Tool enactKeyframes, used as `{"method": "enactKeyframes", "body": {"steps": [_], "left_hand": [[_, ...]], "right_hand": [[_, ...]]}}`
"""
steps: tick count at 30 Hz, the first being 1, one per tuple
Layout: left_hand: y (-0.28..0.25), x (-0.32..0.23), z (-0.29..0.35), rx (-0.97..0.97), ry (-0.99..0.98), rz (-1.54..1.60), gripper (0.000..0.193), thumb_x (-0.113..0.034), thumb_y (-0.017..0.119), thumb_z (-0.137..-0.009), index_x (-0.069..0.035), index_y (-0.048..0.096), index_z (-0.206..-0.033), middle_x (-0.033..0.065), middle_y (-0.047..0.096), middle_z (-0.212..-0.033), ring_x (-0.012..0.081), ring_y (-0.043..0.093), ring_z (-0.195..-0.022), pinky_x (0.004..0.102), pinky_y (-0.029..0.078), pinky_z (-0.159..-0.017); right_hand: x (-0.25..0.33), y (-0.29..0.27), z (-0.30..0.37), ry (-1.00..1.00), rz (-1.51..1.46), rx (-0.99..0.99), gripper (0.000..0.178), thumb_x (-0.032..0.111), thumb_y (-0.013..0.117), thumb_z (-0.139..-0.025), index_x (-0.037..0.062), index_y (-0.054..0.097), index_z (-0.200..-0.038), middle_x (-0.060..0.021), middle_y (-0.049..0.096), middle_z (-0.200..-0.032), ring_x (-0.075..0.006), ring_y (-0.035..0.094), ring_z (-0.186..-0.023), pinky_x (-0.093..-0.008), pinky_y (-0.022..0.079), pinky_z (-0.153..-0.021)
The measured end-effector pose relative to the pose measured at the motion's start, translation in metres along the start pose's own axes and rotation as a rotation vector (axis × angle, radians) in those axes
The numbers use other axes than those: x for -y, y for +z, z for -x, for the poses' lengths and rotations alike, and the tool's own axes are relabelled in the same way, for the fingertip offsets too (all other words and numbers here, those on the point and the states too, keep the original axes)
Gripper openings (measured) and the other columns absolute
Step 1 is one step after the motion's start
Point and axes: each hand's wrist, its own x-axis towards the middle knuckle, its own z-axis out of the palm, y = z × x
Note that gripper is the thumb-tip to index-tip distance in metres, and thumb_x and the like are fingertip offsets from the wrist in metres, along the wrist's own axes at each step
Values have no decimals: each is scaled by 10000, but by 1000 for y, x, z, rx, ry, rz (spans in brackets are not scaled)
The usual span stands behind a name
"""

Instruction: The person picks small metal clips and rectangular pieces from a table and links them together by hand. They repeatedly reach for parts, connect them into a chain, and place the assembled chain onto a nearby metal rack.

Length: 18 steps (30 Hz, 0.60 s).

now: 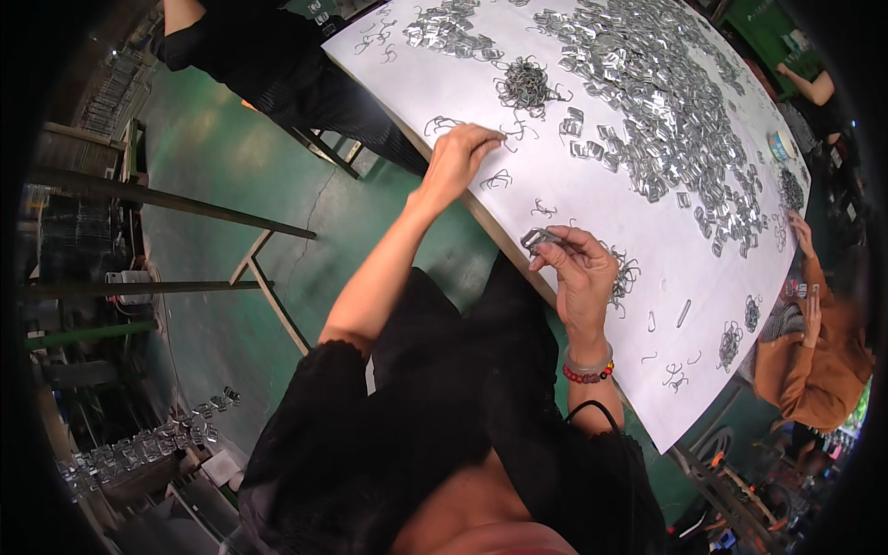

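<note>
Leftward, long axis roughly crosswise, metal buckle in pinch of right fingers; left fingers, grip unclear

Green floor, metal frame, orange-clad co-worker

Green floor; white-topped table

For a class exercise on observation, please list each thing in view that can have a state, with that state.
Left hand: fingertips together; contents unclear.
Right hand: closed on buckle.
Buckle: held.
Loose buckles: heaped and scattered.
Hook pile: tangled.
Metal strip: lying on tabletop.
Red bracelet: worn.
Tabletop: partly covered.
</note>
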Motion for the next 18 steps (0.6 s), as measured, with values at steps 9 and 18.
{"method": "enactKeyframes", "body": {"steps": [9, 18], "left_hand": [[45, 79, -65, 374, 288, -447, 95, -46, 584, -794, -5, 612, -874, 150, 592, -848, 329, 563, -921, 401, 485, -782], [-16, -52, -11, 137, -304, 295, 208, -113, 621, -875, 38, 636, -1016, 68, 672, -839, 98, 588, -725, 248, 483, -672]], "right_hand": [[0, -9, 6, 20, 29, 62, 179, -109, 654, -772, -85, 639, -948, -145, 653, -818, -185, 634, -636, -260, 529, -603], [-9, -3, 13, -76, 224, 7, 199, -36, 651, -820, -97, 633, -1008, -122, 664, -852, -148, 645, -682, -240, 518, -671]]}}
